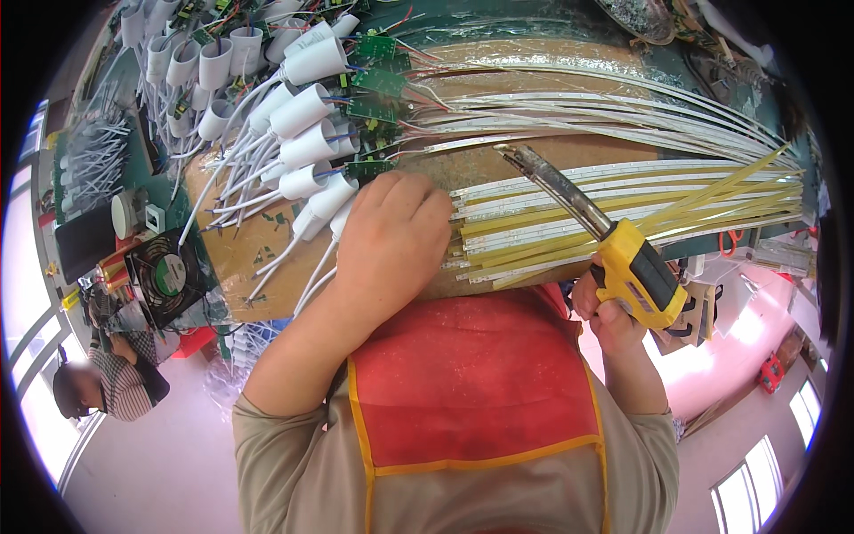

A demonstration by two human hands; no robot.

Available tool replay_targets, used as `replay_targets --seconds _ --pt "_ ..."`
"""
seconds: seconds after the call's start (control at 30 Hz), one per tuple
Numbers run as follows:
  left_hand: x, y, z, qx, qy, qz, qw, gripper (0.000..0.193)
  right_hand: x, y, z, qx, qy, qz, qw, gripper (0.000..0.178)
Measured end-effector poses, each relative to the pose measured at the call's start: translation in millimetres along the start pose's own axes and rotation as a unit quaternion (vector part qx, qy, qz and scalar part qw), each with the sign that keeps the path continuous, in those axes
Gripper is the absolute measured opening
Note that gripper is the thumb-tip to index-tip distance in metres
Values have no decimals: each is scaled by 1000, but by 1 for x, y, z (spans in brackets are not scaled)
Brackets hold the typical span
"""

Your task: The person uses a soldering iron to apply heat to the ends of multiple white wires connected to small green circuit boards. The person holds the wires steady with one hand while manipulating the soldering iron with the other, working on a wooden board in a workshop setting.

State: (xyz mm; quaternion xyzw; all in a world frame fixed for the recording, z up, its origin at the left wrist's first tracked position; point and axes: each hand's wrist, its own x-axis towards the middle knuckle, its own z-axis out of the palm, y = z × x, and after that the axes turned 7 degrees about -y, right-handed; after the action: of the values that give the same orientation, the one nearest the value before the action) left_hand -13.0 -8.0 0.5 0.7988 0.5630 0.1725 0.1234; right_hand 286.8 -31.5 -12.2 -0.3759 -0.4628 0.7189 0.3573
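My right hand [609, 311] is wrapped round the handle of a yellow and black soldering gun [640, 278]. Its long metal barrel points up and left, over the LED strips. My left hand [400, 231] is closed at the left ends of a row of white and yellow LED strips [605, 218]; whatever its fingers pinch is hidden beneath them. Just beyond its knuckles lies a small green circuit board [369, 167]. White plastic lamp housings [327, 198] with white wires lie beside that hand. Farther up, thin wires run from other boards [378, 80] to a bundle of white strips [587, 116].
Cardboard [231, 267] covers part of the green bench. More white housings [213, 67] crowd the back left, near a pile of white wires [98, 151]. A black fan [165, 276] stands at the left edge. Another person [124, 374] sits beyond it.
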Motion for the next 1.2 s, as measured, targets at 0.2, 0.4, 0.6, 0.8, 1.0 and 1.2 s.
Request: replay_targets --seconds 0.2,0.4,0.6,0.8,1.0,1.2 --pt "0 0 0 -1 1 -2 1000 16 10 4 -6 -6 4 -34 999 71" --pt "0 0 1 -4 4 2 1000 16 10 7 -7 4 2 -44 999 69" --pt "0 1 2 -3 7 2 1000 16 12 6 -5 13 2 -54 998 70" --pt "-1 1 1 -5 -2 1 1000 15 11 6 -6 23 3 -51 998 70" --pt "-2 4 -1 -17 -10 -17 1000 17 11 6 -6 35 -2 -48 998 71" --pt "-15 13 -22 33 39 -29 998 31 12 6 -6 43 -7 -59 997 70"
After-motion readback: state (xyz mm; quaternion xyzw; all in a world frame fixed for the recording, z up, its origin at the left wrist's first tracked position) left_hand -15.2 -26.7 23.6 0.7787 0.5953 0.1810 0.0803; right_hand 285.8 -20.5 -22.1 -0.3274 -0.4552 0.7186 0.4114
